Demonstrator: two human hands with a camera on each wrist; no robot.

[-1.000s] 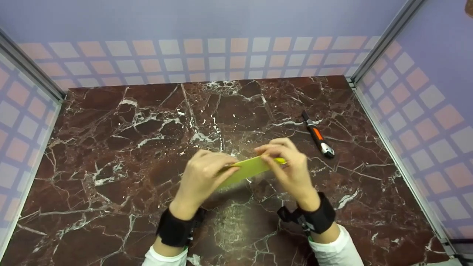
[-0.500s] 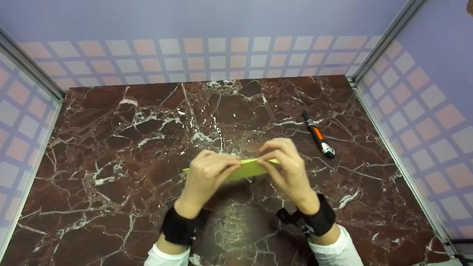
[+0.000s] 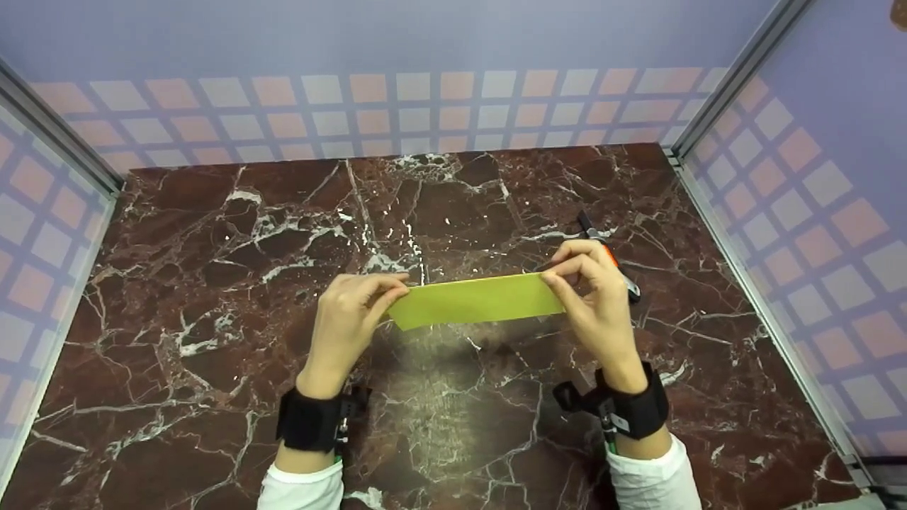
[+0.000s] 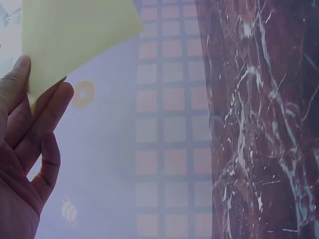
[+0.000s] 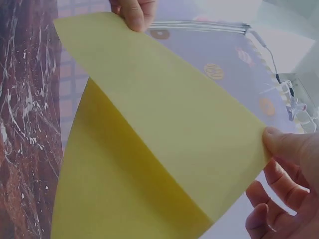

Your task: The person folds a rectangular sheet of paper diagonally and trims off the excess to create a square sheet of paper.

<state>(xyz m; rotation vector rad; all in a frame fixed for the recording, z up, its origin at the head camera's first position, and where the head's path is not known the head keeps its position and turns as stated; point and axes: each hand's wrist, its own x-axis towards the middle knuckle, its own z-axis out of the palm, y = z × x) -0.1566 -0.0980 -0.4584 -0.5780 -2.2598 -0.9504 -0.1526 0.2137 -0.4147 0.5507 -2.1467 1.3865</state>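
A sheet of yellow paper (image 3: 482,301) is held up above the table, folded over along its upper edge. In the head view its folded band stretches between both hands. My left hand (image 3: 347,326) pinches the band's left upper corner between thumb and fingers. At the other end, the thumb and fingers of my right hand (image 3: 599,304) pinch the right upper corner. From the right wrist, the paler folded flap (image 5: 149,99) overlaps a deeper yellow layer (image 5: 124,189) beneath it. The left wrist view shows only one end of the paper (image 4: 75,40).
What looks like a utility knife (image 3: 633,289), black and orange, lies on the dark red marbled table (image 3: 212,397), partly hidden behind my right hand. Small white flecks are scattered around the table's middle. Tiled-pattern panels (image 3: 439,106) stand at the back and both sides.
Both hands have moved apart, the left leftward and the right rightward and away from me. More of the folded paper shows between them. The right hand now covers part of the knife.
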